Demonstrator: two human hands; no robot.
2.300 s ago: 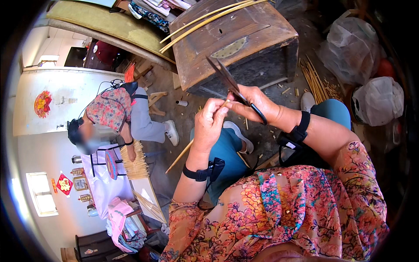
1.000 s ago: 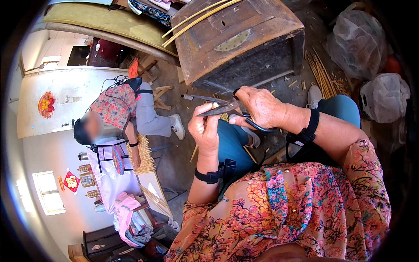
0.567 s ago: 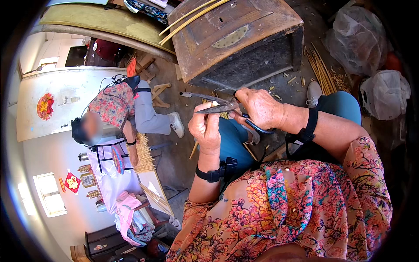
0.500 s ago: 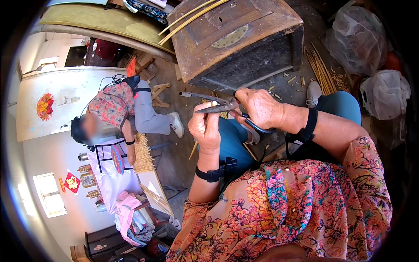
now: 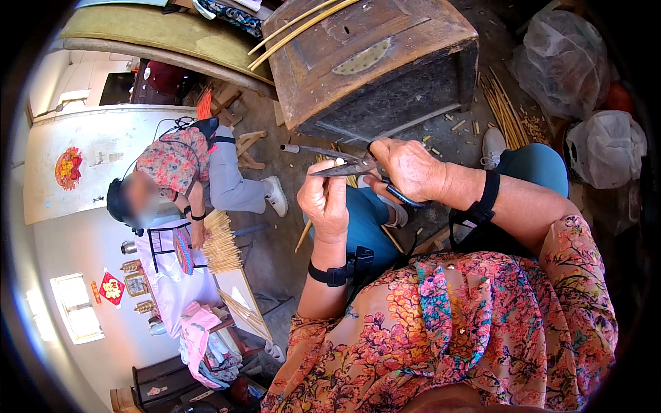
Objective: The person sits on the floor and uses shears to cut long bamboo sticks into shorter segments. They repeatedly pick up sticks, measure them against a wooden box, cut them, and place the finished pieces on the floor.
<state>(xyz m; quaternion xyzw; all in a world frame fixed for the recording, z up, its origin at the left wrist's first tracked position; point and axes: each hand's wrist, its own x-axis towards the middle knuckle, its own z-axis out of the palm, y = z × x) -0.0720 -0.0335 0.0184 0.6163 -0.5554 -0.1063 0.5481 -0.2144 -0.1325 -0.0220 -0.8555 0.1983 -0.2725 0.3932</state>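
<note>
My right hand (image 5: 412,168) grips a pair of scissors (image 5: 354,167) by the dark handles, its blades pointing left. Close to them, my left hand (image 5: 323,203) is closed with raised fingertips, pinching a small white-ended piece (image 5: 339,162) at the blades. Its other end is hidden by the fingers. Above the lower blade a thin dark bar (image 5: 313,150) with a blunt grey tip reaches left; whether it is the other blade I cannot tell. Both hands are above my knees, in front of a worn wooden cabinet (image 5: 372,103).
Long yellow stalks (image 5: 506,110) and short cut bits (image 5: 458,125) lie on the floor, right. Two stalks (image 5: 303,33) rest on the cabinet. Plastic bags (image 5: 564,65) stand far right. At left another person (image 5: 175,162) bends over a bundle of stalks (image 5: 222,244) on a table.
My hands and the scissors stay almost in place. The other person's arm has shifted slightly at the bundle of stalks, and their head has moved a little left.
</note>
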